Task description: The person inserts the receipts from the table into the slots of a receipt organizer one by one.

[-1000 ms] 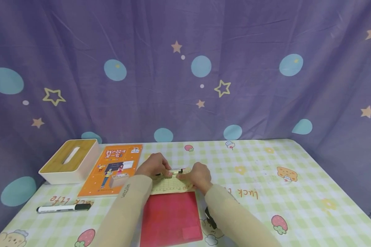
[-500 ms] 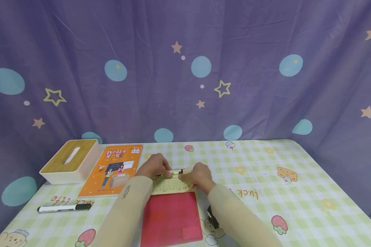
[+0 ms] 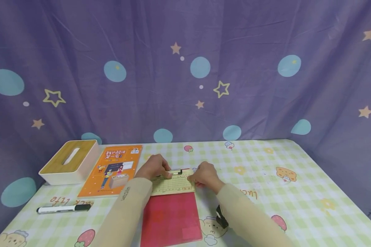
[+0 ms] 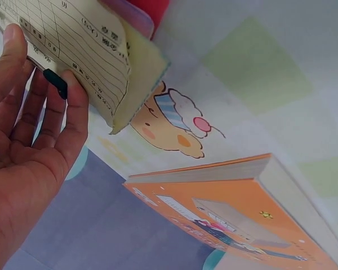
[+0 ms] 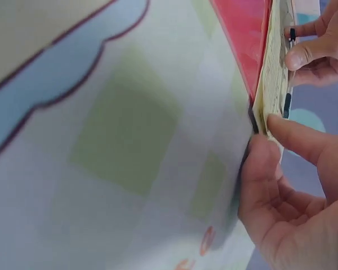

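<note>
A pad of thin yellowish printed forms (image 3: pixel 172 186) lies at the far end of a red folder (image 3: pixel 171 219). Across the pad's far edge runs a metal clip (image 3: pixel 177 172) with black ends. My left hand (image 3: pixel 155 167) pinches this clip, thumb on top of its bar and fingers behind, as the left wrist view shows. With thumb and index finger, my right hand (image 3: pixel 205 175) pinches the right edge of the pad; the right wrist view shows the layered sheets (image 5: pixel 275 73) there. One near corner (image 4: pixel 121 115) of the top sheets curls up on the left side.
An orange book (image 3: pixel 111 171) lies left of the folder, beside a tissue box (image 3: pixel 69 161) with a wooden lid. A white marker (image 3: pixel 63 208) with a black cap is nearer on the left. Some black item (image 3: pixel 221 216) shows under the right sleeve. A purple curtain (image 3: pixel 250 103) hangs behind.
My right hand has slid rightward from the pad's top to its right edge, baring more of the sheet. The black item moved right with that sleeve. My left hand stays at the clip.
</note>
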`<action>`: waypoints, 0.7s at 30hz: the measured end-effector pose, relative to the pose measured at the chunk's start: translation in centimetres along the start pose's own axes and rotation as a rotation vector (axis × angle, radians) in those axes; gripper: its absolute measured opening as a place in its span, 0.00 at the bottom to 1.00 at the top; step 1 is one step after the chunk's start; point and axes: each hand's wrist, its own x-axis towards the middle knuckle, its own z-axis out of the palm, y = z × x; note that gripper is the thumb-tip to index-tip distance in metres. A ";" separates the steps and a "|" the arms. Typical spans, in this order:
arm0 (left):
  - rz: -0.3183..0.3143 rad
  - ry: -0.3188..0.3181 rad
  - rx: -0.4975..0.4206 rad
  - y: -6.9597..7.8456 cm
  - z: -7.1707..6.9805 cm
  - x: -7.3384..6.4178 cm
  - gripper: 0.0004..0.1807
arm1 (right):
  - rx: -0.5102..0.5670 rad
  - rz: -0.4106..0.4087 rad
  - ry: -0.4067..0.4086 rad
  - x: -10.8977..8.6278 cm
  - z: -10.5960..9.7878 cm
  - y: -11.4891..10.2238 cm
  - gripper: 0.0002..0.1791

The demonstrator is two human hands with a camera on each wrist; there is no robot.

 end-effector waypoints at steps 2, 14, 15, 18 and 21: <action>0.008 0.003 -0.002 -0.1 0.0 -0.1 0.08 | -0.082 -0.079 -0.003 -0.3 -0.2 -0.1 0.19; 0.051 0.009 0.048 -0.1 0.0 0.1 0.08 | -0.339 -0.474 -0.086 -1.6 0.6 -0.9 0.12; 0.054 0.009 0.056 -0.1 -0.1 0.2 0.08 | -0.337 -0.466 -0.087 -1.6 0.6 -0.9 0.12; 0.055 0.005 0.082 0.0 -0.1 0.4 0.09 | -0.336 -0.468 -0.087 -1.5 0.5 -0.9 0.12; 0.045 -0.003 0.101 0.1 -0.2 0.5 0.08 | -0.317 -0.469 -0.096 -1.4 0.5 -0.8 0.12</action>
